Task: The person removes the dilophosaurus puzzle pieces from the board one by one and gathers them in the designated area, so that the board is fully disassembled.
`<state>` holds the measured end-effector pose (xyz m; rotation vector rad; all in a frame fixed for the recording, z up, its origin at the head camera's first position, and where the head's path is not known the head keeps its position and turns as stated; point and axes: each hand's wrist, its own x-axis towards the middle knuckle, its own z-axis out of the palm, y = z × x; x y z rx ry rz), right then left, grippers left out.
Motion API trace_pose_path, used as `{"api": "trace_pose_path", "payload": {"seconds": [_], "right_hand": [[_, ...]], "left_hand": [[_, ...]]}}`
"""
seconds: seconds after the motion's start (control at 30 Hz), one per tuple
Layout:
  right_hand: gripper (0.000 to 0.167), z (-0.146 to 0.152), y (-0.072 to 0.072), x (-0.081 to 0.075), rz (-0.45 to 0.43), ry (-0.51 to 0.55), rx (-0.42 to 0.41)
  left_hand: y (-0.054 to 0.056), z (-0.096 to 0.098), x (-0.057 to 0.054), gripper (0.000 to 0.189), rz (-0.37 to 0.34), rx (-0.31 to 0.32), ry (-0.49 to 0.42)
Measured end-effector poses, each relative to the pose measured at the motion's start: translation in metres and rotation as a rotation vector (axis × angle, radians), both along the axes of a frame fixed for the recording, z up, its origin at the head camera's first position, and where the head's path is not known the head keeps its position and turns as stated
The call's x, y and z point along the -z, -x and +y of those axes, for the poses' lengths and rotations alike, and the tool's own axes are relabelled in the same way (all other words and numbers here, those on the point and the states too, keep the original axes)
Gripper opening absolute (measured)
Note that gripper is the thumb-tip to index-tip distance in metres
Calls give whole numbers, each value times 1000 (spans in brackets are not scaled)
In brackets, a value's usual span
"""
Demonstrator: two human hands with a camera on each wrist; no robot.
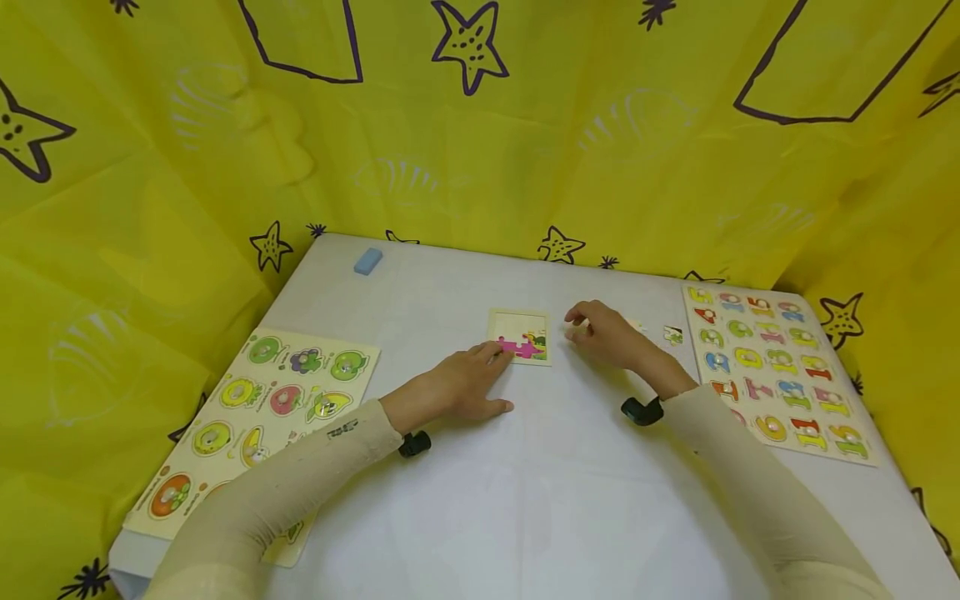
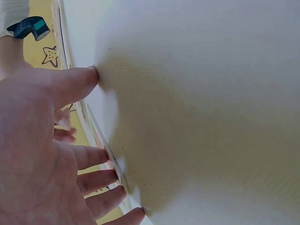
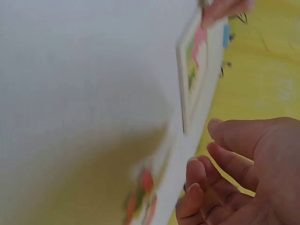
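Observation:
A small square jigsaw tray (image 1: pixel 522 324) lies mid-table, with pink and green pieces (image 1: pixel 529 347) in its lower part and bare pale wood above. My left hand (image 1: pixel 468 385) rests at its lower left corner, fingertips on the edge, fingers extended and thumb spread. Just right of the tray, my right hand (image 1: pixel 604 335) hovers over the table with loosely bent fingers. In the right wrist view, nothing shows between its thumb and fingers (image 3: pixel 196 172). Beyond that hand lies a loose jigsaw piece (image 1: pixel 672 335); a pale piece (image 1: pixel 634 324) is partly hidden behind the hand.
A fruit peg board (image 1: pixel 300 339) lies on the left, partly under the left sleeve. At the right edge is a number peg board (image 1: pixel 732 367). A blue block (image 1: pixel 368 261) sits at the back left. Yellow patterned cloth (image 1: pixel 487 167) hangs behind the white table.

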<state>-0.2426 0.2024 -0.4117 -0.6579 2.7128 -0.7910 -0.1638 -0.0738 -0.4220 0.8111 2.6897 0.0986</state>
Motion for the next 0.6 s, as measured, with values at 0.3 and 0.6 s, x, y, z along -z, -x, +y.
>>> {"api": "trace_pose_path", "payload": {"seconds": [0.3,0.6], "right_hand": [[39,-36,-5,15,33,1,-82],[33,-46,-5,15,-1,-51,-90]], "left_hand": [[1,0,1,87,12,4,0],[1,-1,0,87,6,-2,-5]]}}
